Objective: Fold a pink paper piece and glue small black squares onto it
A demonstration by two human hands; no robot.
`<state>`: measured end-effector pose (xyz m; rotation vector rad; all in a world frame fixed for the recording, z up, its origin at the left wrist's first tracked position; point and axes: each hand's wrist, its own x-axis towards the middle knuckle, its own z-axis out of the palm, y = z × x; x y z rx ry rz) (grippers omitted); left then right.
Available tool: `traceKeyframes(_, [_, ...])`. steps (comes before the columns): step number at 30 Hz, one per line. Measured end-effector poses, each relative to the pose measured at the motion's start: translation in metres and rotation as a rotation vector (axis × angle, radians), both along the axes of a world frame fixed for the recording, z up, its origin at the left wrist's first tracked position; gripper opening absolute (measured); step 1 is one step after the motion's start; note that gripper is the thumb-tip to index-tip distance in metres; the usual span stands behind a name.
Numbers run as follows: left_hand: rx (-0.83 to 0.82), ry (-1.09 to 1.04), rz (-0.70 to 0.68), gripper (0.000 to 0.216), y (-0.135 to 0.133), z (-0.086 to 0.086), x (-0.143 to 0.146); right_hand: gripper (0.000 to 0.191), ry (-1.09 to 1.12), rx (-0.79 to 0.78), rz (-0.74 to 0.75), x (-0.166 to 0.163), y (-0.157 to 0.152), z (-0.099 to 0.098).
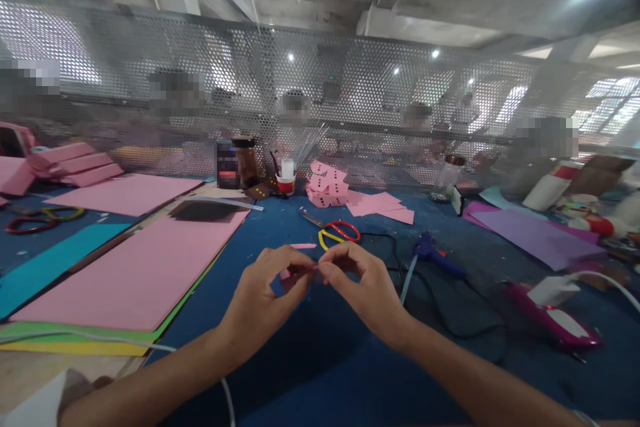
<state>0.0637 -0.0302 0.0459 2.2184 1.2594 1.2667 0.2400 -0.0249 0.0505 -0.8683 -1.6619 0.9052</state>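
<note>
Above the blue tabletop (pixel 310 373), my left hand (pixel 265 287) pinches a small piece of pink paper (pixel 289 278), partly hidden by the fingers. Its fingertips meet those of my right hand (pixel 367 287), which is closed in a pinch at the paper's right edge. Just beyond the hands lie a thin pink strip (pixel 304 246) and scissors (pixel 340 233) with red and yellow handles. Farther back stands a stack of pink folded paper pieces with dark dots (pixel 327 185).
Pink sheets (pixel 145 267) and a teal sheet (pixel 60 267) cover the left side. A blue glue gun (pixel 437 257) with its black cable and a magenta device (pixel 555 317) lie at right. Bottles and a cup (pixel 285 184) line the perforated metal screen (pixel 340 73).
</note>
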Motion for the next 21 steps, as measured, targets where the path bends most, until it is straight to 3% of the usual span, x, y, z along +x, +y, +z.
traceKeyframes(21, [0.084,0.027,-0.048,0.007,-0.0001,-0.0012,-0.0087,0.013,-0.002,-0.149,0.164,-0.0020,0.0028,-0.0096])
